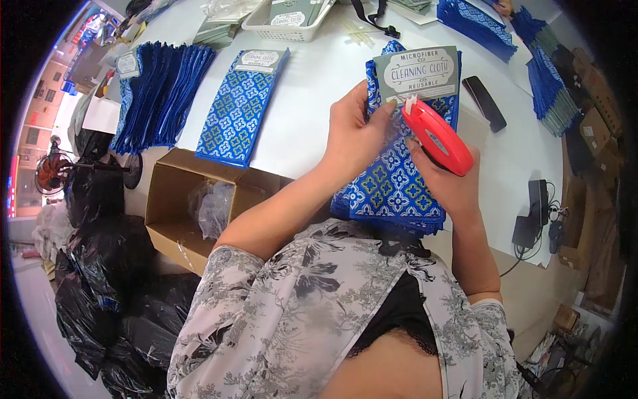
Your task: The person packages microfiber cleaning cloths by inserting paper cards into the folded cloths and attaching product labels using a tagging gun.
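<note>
A folded blue patterned cleaning cloth [399, 179] lies on others at the table's front edge, a grey-green "Microfiber Cleaning Cloth" label card [420, 72] over its top. My left hand [362, 130] pinches the cloth and card at their left side, thumb on top. In my right hand [445, 176] is a red tagging gun [437, 138], its white tip by the card's lower edge. Whether the needle has gone through cannot be made out. To the left lies another carded cloth [240, 110].
A row of folded cloths [163, 93] stands at the left. A white basket [282, 30] holds cards at the back. A black phone-like object [484, 104] and a power adapter [530, 223] lie right. An open carton [176, 206] and black bags [106, 286] are lower left.
</note>
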### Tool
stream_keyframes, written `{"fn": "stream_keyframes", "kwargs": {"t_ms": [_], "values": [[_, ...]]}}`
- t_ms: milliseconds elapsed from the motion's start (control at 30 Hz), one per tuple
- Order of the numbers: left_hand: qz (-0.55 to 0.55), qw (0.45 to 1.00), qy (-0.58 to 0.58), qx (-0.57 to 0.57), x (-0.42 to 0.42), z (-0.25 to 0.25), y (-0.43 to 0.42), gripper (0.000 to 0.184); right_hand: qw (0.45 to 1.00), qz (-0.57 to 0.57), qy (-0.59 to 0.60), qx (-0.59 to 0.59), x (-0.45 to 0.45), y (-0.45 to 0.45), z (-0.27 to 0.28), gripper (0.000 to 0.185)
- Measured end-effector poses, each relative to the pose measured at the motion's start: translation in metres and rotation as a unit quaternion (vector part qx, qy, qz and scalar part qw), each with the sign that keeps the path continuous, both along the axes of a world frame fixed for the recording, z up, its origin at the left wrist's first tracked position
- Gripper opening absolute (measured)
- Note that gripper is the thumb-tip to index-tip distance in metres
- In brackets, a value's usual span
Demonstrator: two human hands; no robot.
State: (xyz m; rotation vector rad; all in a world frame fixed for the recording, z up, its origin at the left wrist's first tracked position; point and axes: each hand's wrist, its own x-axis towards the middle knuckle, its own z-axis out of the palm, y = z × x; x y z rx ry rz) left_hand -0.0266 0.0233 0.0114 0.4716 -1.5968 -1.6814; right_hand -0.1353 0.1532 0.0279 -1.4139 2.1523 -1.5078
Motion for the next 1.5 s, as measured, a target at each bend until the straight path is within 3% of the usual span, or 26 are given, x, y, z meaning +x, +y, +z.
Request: {"fn": "stream_keyframes", "kwargs": {"t_ms": [133,200,233,300,433,500,833,1033,1167,1333,1500], "values": [[0.015,1.0,-0.01,-0.012,-0.002,-0.005,0.0,0.029,1.0,-0.001,-0.001,0.016,0.001,0.0,0.003,0.016],[0.076,0.984,-0.016,-0.157,-0.002,-0.008,-0.001,0.021,1.0,0.001,0.023,0.018,0.0,0.0,0.002,0.015],[0.076,0.984,-0.016,-0.157,-0.001,-0.008,-0.002,0.021,1.0,0.001,0.023,0.018,-0.001,0.001,0.001,0.015],[0.1,0.955,-0.06,-0.273,0.003,-0.005,-0.002,0.023,0.999,0.004,0.051,0.011,-0.002,0.001,0.0,0.015],[0.076,0.957,-0.084,-0.268,0.007,0.0,0.001,0.029,0.999,-0.001,0.031,0.026,0.002,0.002,0.005,0.015],[0.068,0.943,-0.053,-0.322,0.004,-0.007,0.005,0.033,0.999,0.005,0.023,0.025,0.001,0.003,0.002,0.015],[0.079,0.942,-0.062,-0.32,0.008,-0.006,0.008,0.037,0.997,-0.002,0.075,-0.005,0.003,-0.002,-0.007,0.018],[0.092,0.962,-0.045,-0.252,0.004,-0.006,0.012,0.034,0.994,-0.023,0.1,0.024,0.005,0.0,-0.007,0.021],[0.078,0.981,0.016,-0.175,-0.005,-0.019,0.006,0.039,0.999,-0.021,0.037,0.031,0.007,0.011,0.005,0.019],[0.054,0.979,0.019,-0.198,-0.005,-0.015,0.007,0.041,1.0,0.007,-0.019,0.001,0.004,0.023,0.022,0.017],[0.076,0.982,0.024,-0.169,-0.01,-0.022,0.01,0.039,0.994,0.002,0.067,0.085,0.007,0.027,0.027,0.021]]}}
